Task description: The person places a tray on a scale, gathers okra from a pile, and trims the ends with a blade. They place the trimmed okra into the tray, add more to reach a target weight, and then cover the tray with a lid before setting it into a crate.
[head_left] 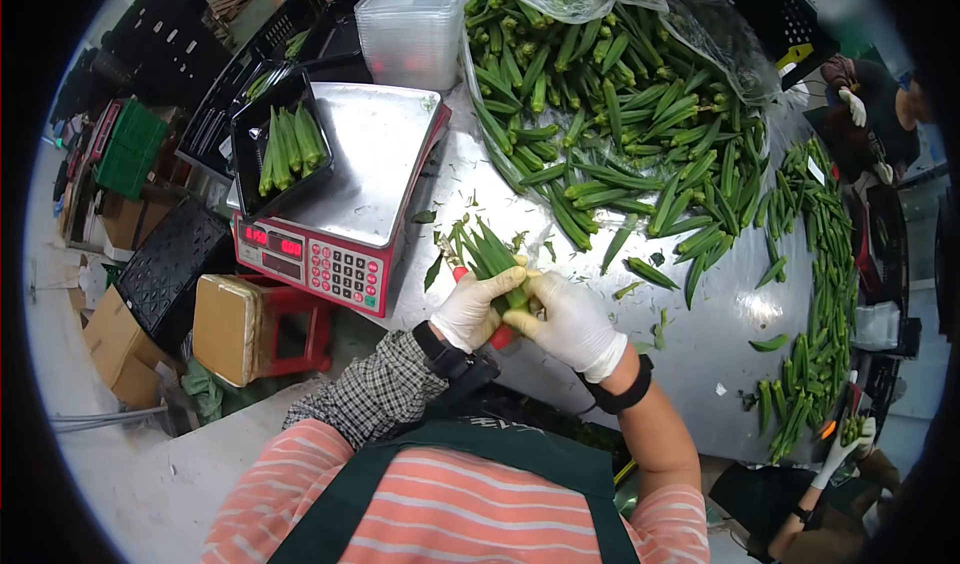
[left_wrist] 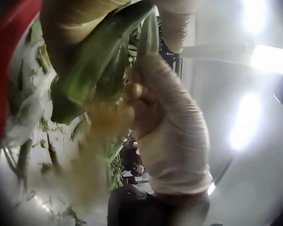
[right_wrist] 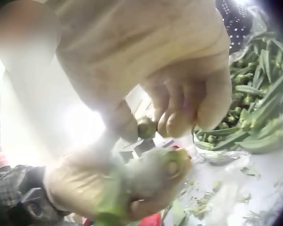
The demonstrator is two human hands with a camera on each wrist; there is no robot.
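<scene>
In the head view my gloved left hand (head_left: 468,309) grips a small bunch of okra pods (head_left: 488,252), tips pointing away from me. A red-handled tool (head_left: 502,338) shows beneath that hand, its working end mostly hidden. My gloved right hand (head_left: 572,322) meets the bunch from the other side. Close up in the right wrist view, its thumb and fingers pinch the stem end of an okra pod (right_wrist: 146,128), above the left hand (right_wrist: 80,186). From the left wrist, the right hand (left_wrist: 174,127) appears beside the okra pods (left_wrist: 104,56).
A red scale (head_left: 375,179) at the left carries a black tray (head_left: 250,134) of okra. Clear plastic trays (head_left: 415,24) are stacked behind it. A large okra pile (head_left: 640,114) spreads over the metal table (head_left: 590,394). Other people work along the right side; a stool (head_left: 230,329) stands left.
</scene>
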